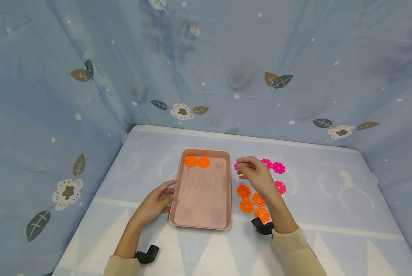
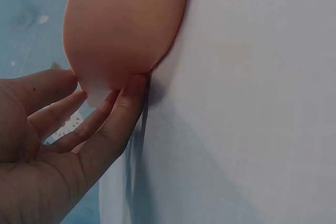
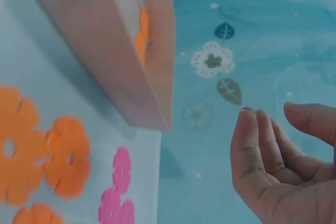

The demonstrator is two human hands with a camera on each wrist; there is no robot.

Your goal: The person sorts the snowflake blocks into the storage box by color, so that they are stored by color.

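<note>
My left hand (image 1: pixel 153 205) touches the outside of the left wall of a shallow pink tray (image 1: pixel 200 207) with its fingertips; the left wrist view shows them against the tray's side (image 2: pixel 123 30). Inside the tray, two orange flower-shaped discs (image 1: pixel 203 162) lie side by side near the far end. My right hand (image 1: pixel 257 176) hovers right of the tray, fingers loosely bent, with a gap to the thumb and nothing held. A pink flower-shaped disc (image 1: pixel 236 166) is partly hidden behind its fingertips.
Several orange flower discs (image 1: pixel 246 206) lie in a cluster right of the tray, partly under the right forearm. More pink discs (image 1: pixel 279 168) lie beyond them. A patterned cloth (image 1: pixel 330 191) covers the table, with blue curtains (image 1: pixel 206 69) behind and at the sides.
</note>
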